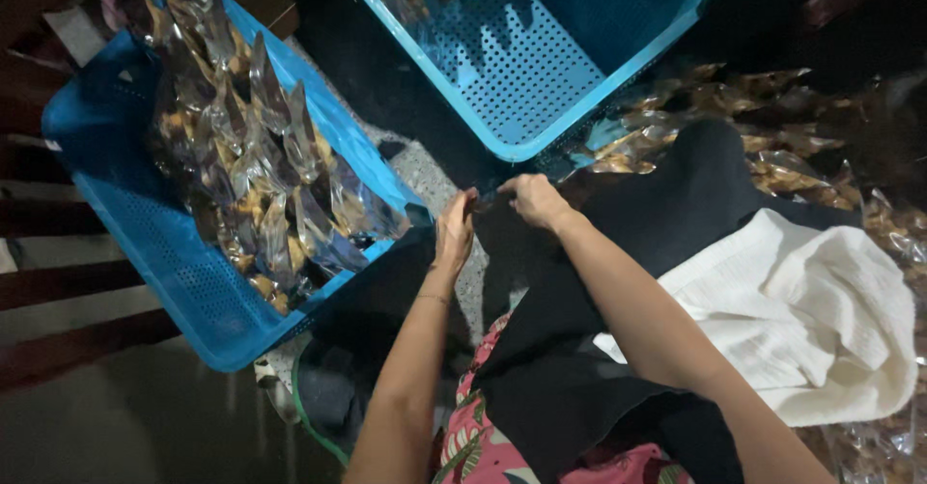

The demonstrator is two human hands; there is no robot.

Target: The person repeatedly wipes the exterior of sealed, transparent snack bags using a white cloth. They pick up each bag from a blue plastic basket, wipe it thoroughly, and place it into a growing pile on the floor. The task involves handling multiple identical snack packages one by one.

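My left hand [454, 228] and my right hand [532, 199] meet just in front of me, both pinching something dark and small between the fingers; what it is stays hidden in shadow, though it may be the top of a clear packet. A black cloth [666, 213] lies over my lap under my right forearm, with a white cloth [821, 320] on top of it to the right. To my left a blue plastic basket [116, 204] is filled with several clear snack packets [261, 175] standing on end.
A lighter blue perforated basket [541, 59] sits ahead, nearly empty with a few packets in its far corner. Loose clear packets [772, 156] are piled on the floor at the right. A speckled floor patch [425, 170] shows between the baskets. Wooden slats lie at far left.
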